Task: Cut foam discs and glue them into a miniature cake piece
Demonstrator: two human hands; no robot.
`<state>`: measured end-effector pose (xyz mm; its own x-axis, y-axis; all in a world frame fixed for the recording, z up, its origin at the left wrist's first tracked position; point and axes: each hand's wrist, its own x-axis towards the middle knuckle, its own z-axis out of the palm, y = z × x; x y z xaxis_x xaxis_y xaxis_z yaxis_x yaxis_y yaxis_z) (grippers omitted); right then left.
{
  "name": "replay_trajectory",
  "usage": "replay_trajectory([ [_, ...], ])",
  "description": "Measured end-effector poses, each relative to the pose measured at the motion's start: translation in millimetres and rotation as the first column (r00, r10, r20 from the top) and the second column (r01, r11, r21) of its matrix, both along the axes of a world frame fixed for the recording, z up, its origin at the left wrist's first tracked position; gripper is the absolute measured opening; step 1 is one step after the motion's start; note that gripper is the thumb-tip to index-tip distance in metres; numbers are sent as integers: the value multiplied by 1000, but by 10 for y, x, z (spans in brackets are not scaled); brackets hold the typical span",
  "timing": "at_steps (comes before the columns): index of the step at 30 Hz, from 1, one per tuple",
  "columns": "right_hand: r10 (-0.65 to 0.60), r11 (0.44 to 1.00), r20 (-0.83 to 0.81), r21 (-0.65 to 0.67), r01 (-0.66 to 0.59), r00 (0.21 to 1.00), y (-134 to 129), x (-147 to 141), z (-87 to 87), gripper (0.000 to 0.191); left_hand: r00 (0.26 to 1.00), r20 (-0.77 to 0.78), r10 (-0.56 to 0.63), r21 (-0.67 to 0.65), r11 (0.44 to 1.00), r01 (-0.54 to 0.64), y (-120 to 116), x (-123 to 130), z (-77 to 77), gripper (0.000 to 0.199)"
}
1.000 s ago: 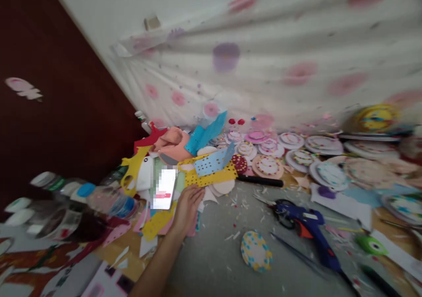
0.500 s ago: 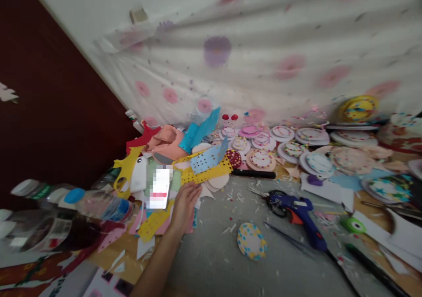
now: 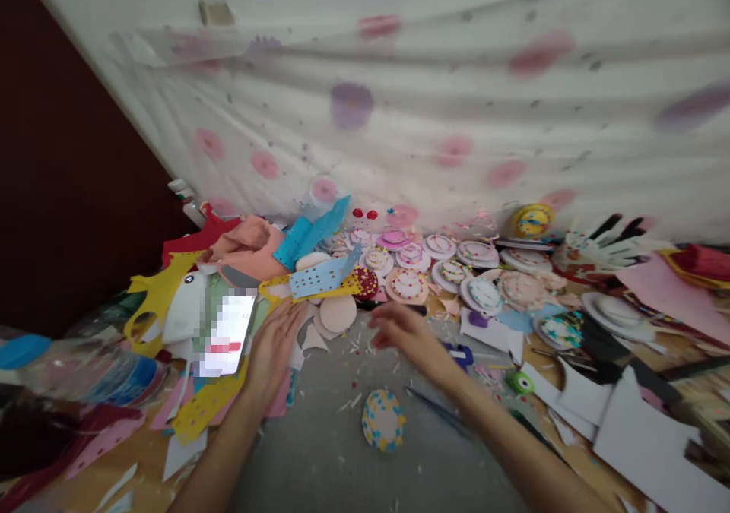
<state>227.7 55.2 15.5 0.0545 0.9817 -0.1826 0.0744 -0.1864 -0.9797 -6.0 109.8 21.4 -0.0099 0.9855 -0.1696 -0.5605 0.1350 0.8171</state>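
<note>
Head view: the right hand [image 3: 407,338], absent from the preceding shot, had come in over the grey-topped counter [image 3: 319,460], putting both hands at the work area. Its grip looked slack, fingers loosely bent, nothing seen in it. Left hand [image 3: 277,340] was flat-fingered, grip relaxed, no held item visible. Pale beige round foam-like discs [image 3: 342,314] lay between the hands; a whitish round piece edged with blue and yellow beads [image 3: 383,422] lay untouched between the forearms.

The pale discs [image 3: 338,315] look matt, the bottle [image 3: 128,376] glossy clear plastic.
</note>
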Motion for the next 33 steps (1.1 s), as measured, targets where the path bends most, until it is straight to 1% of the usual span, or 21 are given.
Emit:
replay_trajectory([
  [2,6,995,49,-103,-1,999,132,-129,-76,23,1000,23,1,23,1000,-1,51,38,52,30],
  [4,-9,984,107,-175,28,994,314,-274,-150,23,999,40,-5,50,999,3,96,77,113,31],
  [7,-46,977,196,-196,85,980,567,-419,-219,24,999,49,-20,96,995,15,140,139,214,33],
  [9,-51,976,227,-195,97,972,663,-448,-239,22,999,46,-27,122,992,21,159,174,275,34],
  [11,-49,975,217,-202,94,975,691,-424,-245,20,999,37,-30,139,990,25,174,192,319,34],
  [13,-49,975,168,-207,84,985,663,-348,-239,19,999,22,-29,146,989,26,188,189,338,35],
  [17,-62,982,0,-178,61,998,464,-83,-172,20,1000,-24,-15,146,989,19,192,164,287,41],
  [20,-76,991,-148,-118,58,986,213,118,-85,32,996,-84,-16,125,992,27,155,161,207,51],
  [22,-90,994,-229,-77,75,969,21,209,-20,41,989,-143,-37,103,993,52,117,150,170,57],
  [24,-112,994,-286,-45,103,952,-170,258,52,46,971,-221,-87,64,993,103,74,120,171,54],
  [26,-134,990,-322,-13,137,937,-349,265,128,47,939,-305,-160,15,985,173,15,83,222,40],
  [28,-146,985,-346,35,168,927,-510,229,201,44,900,-372,-228,-14,971,240,-90,68,321,31],
  [31,-129,975,-367,121,185,921,-712,114,282,36,838,-463,-288,7,944,329,-367,129,504,33],
  [33,-104,973,-368,155,171,924,-835,39,322,33,817,-494,-297,15,937,350,-590,205,603,36],
])
